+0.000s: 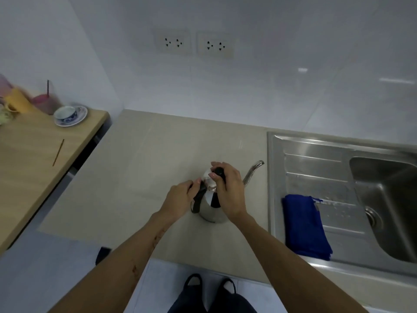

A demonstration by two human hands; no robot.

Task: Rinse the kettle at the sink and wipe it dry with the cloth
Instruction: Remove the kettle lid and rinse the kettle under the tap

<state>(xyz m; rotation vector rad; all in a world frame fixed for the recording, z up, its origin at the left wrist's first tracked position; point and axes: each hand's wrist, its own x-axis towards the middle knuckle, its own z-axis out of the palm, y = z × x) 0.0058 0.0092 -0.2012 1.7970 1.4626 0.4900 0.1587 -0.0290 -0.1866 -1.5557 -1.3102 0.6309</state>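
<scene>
A small steel kettle (211, 210) with a thin curved spout stands upright on the beige counter, left of the sink. My left hand (179, 198) grips its black handle on the left side. My right hand (228, 188) is closed over the black knob of the lid on top. A folded blue cloth (304, 224) lies on the steel drainboard, to the right of the kettle. The sink basin (388, 199) sits at the far right; no tap shows.
A wooden table (33, 154) stands to the left with a blue-and-white cup on a saucer (68, 114), coloured plastic cups and a thin stick. Two wall sockets (194, 45) are on the tiled wall behind. The counter's front edge runs above my feet.
</scene>
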